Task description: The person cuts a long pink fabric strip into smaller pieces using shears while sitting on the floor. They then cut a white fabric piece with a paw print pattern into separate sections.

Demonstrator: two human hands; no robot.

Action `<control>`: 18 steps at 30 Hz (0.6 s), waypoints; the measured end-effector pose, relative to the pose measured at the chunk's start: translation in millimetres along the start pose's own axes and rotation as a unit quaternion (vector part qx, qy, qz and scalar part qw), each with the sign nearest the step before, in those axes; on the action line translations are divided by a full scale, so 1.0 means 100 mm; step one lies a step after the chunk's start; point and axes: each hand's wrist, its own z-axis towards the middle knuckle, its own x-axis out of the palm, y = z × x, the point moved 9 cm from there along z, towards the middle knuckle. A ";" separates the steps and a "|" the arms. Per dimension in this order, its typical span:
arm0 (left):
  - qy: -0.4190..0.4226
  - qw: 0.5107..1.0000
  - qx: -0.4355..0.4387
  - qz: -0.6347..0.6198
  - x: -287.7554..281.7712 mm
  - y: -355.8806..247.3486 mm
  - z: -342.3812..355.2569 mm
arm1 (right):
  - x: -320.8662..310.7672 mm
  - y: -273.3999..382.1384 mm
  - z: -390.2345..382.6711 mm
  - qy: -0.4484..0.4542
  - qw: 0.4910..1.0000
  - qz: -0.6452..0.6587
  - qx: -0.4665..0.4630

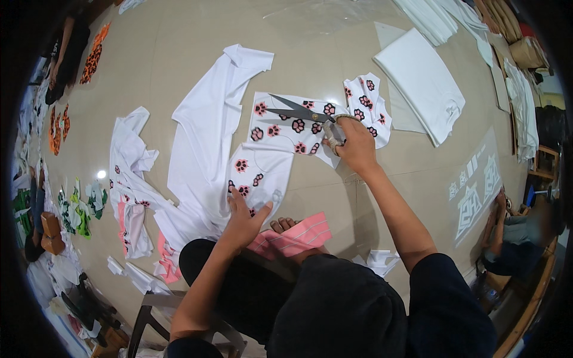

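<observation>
My right hand (357, 143) grips a pair of scissors (316, 116) with wrapped handles. The dark blades are parted and point left, over a white fabric piece with pink and black paw prints (280, 130). My left hand (242, 219) rests with its fingers spread on a nearer paw-print piece (262, 173). Another cut paw-print piece (370, 110) lies just beyond my right hand. A long white cloth (206, 113) stretches away to the left of these pieces. Pink striped fabric (298, 234) lies close by my foot.
Folded white fabric (421, 83) is stacked at the far right. More paw-print cloth (128, 173) and white scraps (134, 271) lie on the tiled floor to the left, near a plastic chair (152, 319). Other people sit at both sides; one at right is beside a white printed sheet (477, 191).
</observation>
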 end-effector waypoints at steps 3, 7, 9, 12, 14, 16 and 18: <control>-0.067 0.991 0.117 0.002 -0.23 -0.43 0.13 | -0.12 -0.09 -0.07 -0.005 1.000 -0.007 0.028; -0.195 0.945 0.234 0.118 -0.53 -0.62 0.48 | -0.15 0.12 -0.41 0.016 0.988 0.069 0.135; -0.232 0.922 0.185 0.248 -0.59 -0.50 0.66 | -0.14 0.21 -0.57 0.015 0.991 0.066 0.118; -0.284 0.926 0.099 0.229 -0.71 -0.06 0.74 | -0.04 0.21 -0.76 0.022 0.987 0.074 0.144; -0.218 0.944 -0.038 0.243 -0.65 0.09 0.73 | 0.05 0.06 -0.87 0.057 0.974 0.087 0.203; -0.193 0.955 -0.122 0.192 -0.62 0.27 0.64 | 0.01 0.04 -0.87 0.037 0.991 0.026 0.126; -0.228 0.941 -0.093 0.232 -0.66 0.76 0.62 | 0.03 0.14 -0.79 0.040 0.997 0.001 0.071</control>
